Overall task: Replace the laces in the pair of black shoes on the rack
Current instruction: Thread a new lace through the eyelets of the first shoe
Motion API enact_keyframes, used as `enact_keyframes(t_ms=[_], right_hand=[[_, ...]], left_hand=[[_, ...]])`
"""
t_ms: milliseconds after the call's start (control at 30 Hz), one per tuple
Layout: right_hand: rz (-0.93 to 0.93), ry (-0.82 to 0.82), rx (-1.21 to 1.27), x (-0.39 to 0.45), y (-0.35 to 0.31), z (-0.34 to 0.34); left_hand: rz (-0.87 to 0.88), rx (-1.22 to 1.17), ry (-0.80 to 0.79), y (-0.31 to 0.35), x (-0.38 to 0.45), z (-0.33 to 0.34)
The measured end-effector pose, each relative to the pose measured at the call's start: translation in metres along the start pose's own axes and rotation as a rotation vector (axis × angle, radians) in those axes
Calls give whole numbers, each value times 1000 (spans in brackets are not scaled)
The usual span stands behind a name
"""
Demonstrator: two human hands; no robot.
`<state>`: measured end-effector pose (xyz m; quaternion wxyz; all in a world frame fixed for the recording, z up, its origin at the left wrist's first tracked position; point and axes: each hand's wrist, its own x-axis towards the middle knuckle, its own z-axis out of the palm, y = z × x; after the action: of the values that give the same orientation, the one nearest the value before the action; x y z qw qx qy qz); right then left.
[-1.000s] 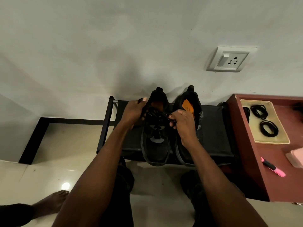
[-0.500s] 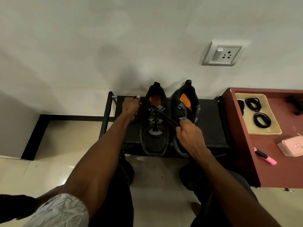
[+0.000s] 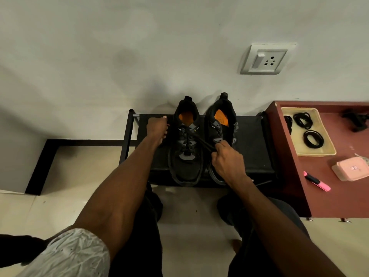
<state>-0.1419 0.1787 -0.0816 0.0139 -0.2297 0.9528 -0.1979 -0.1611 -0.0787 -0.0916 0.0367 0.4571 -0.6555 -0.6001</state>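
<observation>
1. Black shoes point(image 3: 186, 144): side by side, mid-rack point(image 3: 251, 140), heels at back edge.
2. Right hand point(image 3: 225, 158): pinching lace point(image 3: 203, 143) drawn taut.
3. Left hand point(image 3: 157, 126): fisted beside left shoe; contents unclear.
4. Risk: a hard pull could drag the shoe off the front edge.

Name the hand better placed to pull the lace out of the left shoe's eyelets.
Right. The right hand already pinches the taut lace leading from the left shoe; the left hand grips beside it.

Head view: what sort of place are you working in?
Probably a home entryway or room corner: a low black shoe rack against a plain wall, a wall socket, tiled floor.
</observation>
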Motion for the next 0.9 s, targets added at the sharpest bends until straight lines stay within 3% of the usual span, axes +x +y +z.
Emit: enact_keyframes(t_ms=[167,267,433,467,600,767,900], right_hand=[[150,-72,174,-12,-18,-3],[122,-122,337,-21,-30,-3],[-75,-380,448,-32,-45,0],[-81,-380,463,-35,-48,0],[100,-119,543,-28,-48,-3],[298,49,718,-13,-43,4],[349,106,791,-9,-45,5]], left_hand=[[256,76,80,-22,-27,-22],[309,145,162,-34,-48,-29],[244,328,-229,-34,-89,-36],[236,356,-242,-35,-95,-37],[302,367,-9,-47,-113,-27],[207,601,-90,-57,-127,1],[149,604,-79,-58,-127,17]])
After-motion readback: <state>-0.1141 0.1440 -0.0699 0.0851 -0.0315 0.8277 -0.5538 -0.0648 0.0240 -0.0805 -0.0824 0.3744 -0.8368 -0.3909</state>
